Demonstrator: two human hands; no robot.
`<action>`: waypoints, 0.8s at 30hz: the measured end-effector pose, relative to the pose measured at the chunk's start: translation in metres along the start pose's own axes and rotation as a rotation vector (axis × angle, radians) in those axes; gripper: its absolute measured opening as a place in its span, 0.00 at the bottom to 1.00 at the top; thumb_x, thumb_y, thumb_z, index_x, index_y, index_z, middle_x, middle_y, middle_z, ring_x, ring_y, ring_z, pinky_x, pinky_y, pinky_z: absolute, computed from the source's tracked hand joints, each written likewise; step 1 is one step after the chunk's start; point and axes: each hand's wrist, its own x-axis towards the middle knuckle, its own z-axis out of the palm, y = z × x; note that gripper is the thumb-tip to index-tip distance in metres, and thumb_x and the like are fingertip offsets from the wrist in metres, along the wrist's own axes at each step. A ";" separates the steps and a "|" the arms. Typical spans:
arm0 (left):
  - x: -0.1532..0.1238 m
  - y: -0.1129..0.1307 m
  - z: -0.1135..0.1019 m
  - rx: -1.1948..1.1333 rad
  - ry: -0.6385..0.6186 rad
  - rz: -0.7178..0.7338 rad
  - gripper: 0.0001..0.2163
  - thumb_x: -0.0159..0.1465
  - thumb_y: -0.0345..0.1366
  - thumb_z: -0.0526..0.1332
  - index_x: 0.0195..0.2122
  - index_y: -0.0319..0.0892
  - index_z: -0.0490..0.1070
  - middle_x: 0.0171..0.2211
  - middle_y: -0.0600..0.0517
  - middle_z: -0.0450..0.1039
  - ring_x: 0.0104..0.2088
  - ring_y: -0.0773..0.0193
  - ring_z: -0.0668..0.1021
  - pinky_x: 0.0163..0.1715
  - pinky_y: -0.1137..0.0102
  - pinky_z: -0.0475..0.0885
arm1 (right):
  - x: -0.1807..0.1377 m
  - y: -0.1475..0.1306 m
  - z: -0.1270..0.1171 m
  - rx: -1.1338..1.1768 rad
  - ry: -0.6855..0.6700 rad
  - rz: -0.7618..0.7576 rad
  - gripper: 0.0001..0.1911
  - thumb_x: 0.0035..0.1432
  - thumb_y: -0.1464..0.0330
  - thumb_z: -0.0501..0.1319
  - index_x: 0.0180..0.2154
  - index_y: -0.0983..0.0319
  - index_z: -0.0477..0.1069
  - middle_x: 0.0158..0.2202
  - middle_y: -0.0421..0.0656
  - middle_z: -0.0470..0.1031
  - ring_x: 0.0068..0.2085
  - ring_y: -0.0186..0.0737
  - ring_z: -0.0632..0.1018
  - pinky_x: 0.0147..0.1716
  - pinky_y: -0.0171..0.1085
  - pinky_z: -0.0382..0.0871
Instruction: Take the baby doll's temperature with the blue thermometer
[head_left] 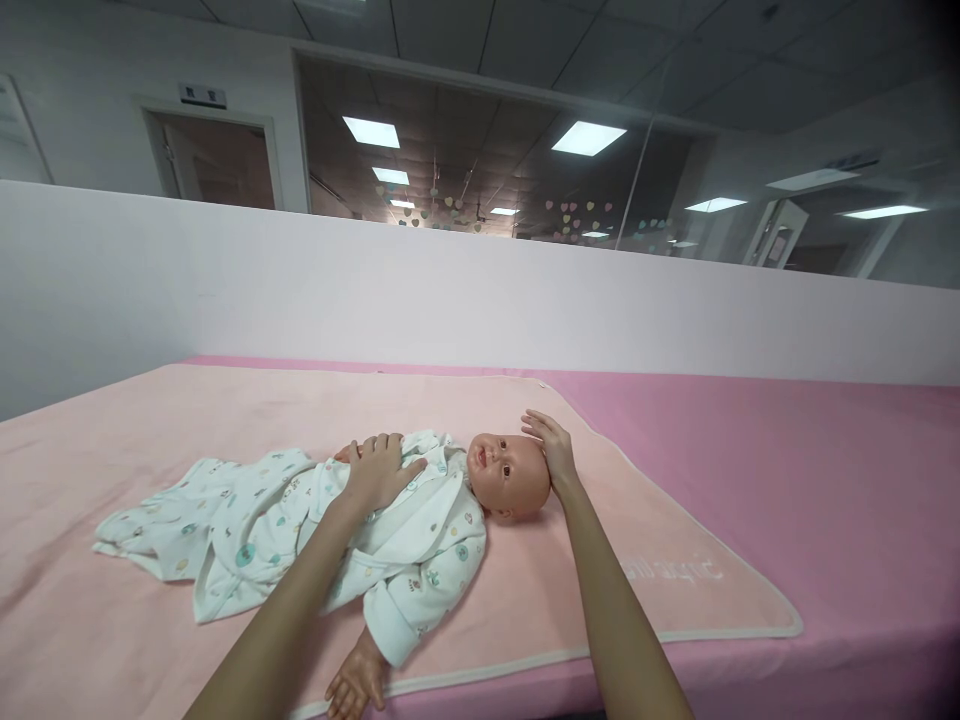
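Lying axis: doll (pixel 450 530) runs left-right at frame centre on blanket (pixel 225 420), head toward the right.
Left hand (pixel 379 470): fingers spread flat on chest, gripping nothing.
Right hand (pixel 551 450): fingers open, cupping crown.

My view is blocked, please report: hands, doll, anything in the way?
Left hand open, flat on chest of doll. Right hand open, resting on its head. Doll on back on pink blanket, in white garment. No obstruction.
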 end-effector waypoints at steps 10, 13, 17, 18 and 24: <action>0.003 0.000 -0.002 0.012 -0.061 -0.030 0.34 0.51 0.60 0.47 0.50 0.38 0.59 0.49 0.38 0.63 0.51 0.46 0.62 0.50 0.49 0.48 | -0.009 -0.006 -0.001 -0.038 -0.358 0.108 0.17 0.46 0.57 0.58 0.30 0.65 0.75 0.34 0.44 0.76 0.37 0.44 0.74 0.40 0.38 0.65; 0.003 0.001 -0.003 0.012 -0.063 -0.030 0.35 0.50 0.61 0.47 0.50 0.37 0.59 0.49 0.38 0.63 0.51 0.45 0.62 0.50 0.49 0.48 | -0.009 -0.006 -0.001 -0.029 -0.364 0.097 0.17 0.47 0.58 0.58 0.30 0.65 0.75 0.34 0.44 0.76 0.37 0.44 0.75 0.41 0.38 0.64; 0.002 0.001 -0.003 0.009 -0.038 -0.028 0.35 0.50 0.61 0.46 0.50 0.37 0.59 0.49 0.38 0.63 0.50 0.46 0.63 0.50 0.49 0.49 | -0.008 -0.006 0.000 -0.028 -0.348 0.084 0.16 0.45 0.58 0.59 0.29 0.64 0.75 0.34 0.43 0.76 0.39 0.44 0.74 0.42 0.39 0.64; 0.001 0.001 -0.003 0.006 -0.030 -0.028 0.35 0.51 0.61 0.46 0.50 0.37 0.59 0.48 0.38 0.63 0.50 0.47 0.63 0.50 0.49 0.49 | -0.008 -0.006 0.000 -0.026 -0.327 0.070 0.15 0.45 0.58 0.59 0.28 0.63 0.75 0.35 0.43 0.76 0.40 0.44 0.74 0.43 0.39 0.64; 0.000 0.002 -0.004 0.010 -0.012 -0.034 0.36 0.50 0.63 0.45 0.49 0.37 0.59 0.48 0.40 0.64 0.50 0.47 0.64 0.50 0.50 0.49 | -0.003 0.000 0.000 0.044 -0.224 0.014 0.14 0.43 0.59 0.61 0.29 0.62 0.75 0.36 0.43 0.76 0.43 0.44 0.72 0.45 0.40 0.63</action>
